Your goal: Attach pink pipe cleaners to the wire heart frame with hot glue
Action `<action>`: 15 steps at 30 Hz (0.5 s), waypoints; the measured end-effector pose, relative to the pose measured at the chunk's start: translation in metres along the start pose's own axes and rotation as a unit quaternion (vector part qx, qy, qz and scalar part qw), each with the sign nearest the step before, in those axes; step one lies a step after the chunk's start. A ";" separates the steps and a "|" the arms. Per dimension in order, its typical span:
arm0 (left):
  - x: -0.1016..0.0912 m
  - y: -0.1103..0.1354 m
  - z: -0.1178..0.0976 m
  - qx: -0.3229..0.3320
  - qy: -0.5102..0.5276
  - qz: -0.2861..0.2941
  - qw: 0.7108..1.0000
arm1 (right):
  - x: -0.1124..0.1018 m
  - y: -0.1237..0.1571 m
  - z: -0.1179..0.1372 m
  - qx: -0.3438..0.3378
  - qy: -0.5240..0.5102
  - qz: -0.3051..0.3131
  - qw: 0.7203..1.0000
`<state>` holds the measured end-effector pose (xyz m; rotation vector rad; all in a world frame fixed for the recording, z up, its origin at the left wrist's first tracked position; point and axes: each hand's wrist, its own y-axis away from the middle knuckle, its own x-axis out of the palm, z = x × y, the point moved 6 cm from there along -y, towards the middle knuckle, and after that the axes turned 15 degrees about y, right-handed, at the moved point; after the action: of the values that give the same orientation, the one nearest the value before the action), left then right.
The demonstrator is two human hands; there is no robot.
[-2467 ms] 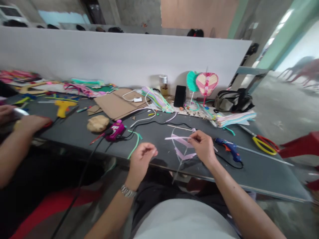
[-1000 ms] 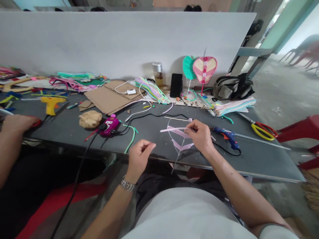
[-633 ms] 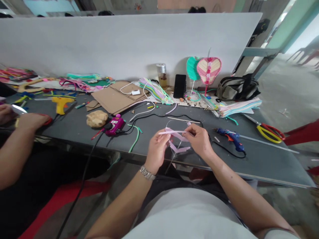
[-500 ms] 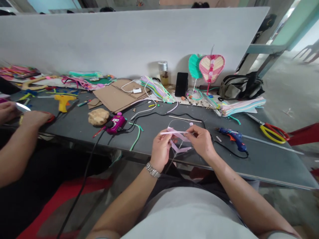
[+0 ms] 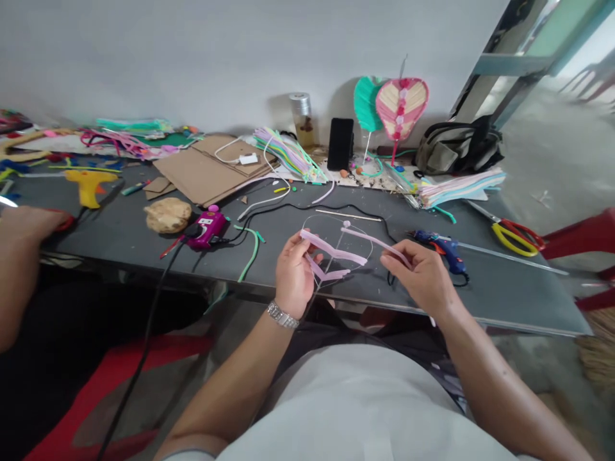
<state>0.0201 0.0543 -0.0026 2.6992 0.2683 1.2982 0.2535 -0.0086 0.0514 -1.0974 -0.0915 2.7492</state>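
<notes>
Between my hands is a thin wire frame (image 5: 370, 246) bent into a leaf-like loop, with lilac pipe cleaners (image 5: 336, 251) fixed across it in V shapes. My left hand (image 5: 294, 274) is closed on the frame's left edge, where a lilac strip starts. Fingers of my right hand (image 5: 423, 272) pinch a loose lilac pipe cleaner (image 5: 368, 239), whose far end points toward the top of the loop, near a small pale knob (image 5: 346, 225). Whether that end touches the frame I cannot tell. A blue glue gun (image 5: 444, 248) lies just beyond my right hand.
Orange-and-yellow-handled scissors (image 5: 516, 237) lie at the right. A purple power box (image 5: 207, 229) and a stone-like lump (image 5: 168, 215) sit left. Behind stand a phone (image 5: 340, 144), a jar (image 5: 303, 121) and a pink leaf-shaped fan (image 5: 402, 109). A co-worker's arm (image 5: 22, 269) rests at the far left.
My right hand has moved right, away from my left, drawing the loose pipe cleaner with it. The wire frame now shows more openly. The camera view has shifted slightly.
</notes>
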 end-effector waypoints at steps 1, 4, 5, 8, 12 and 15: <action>-0.001 -0.001 0.000 -0.004 0.000 -0.002 1.000 | -0.003 0.001 -0.002 0.006 -0.025 0.015 1.000; -0.007 -0.003 0.002 -0.020 0.005 -0.024 1.000 | -0.009 0.002 -0.002 0.003 -0.078 0.016 0.997; -0.009 -0.003 0.002 -0.019 0.003 -0.030 0.999 | -0.010 0.002 0.000 -0.002 -0.086 0.005 0.996; -0.012 -0.003 0.000 -0.003 -0.022 -0.034 0.999 | -0.004 0.003 0.009 -0.015 -0.083 -0.029 0.996; -0.011 -0.002 -0.003 0.010 -0.028 -0.029 0.999 | 0.018 0.004 0.028 -0.044 -0.024 -0.047 0.998; -0.009 0.000 -0.005 0.026 -0.017 -0.025 0.999 | 0.036 0.004 0.042 -0.088 0.037 -0.040 0.995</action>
<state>0.0109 0.0526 -0.0059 2.7362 0.3665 1.2463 0.1984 -0.0048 0.0569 -1.2101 -0.3660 2.6662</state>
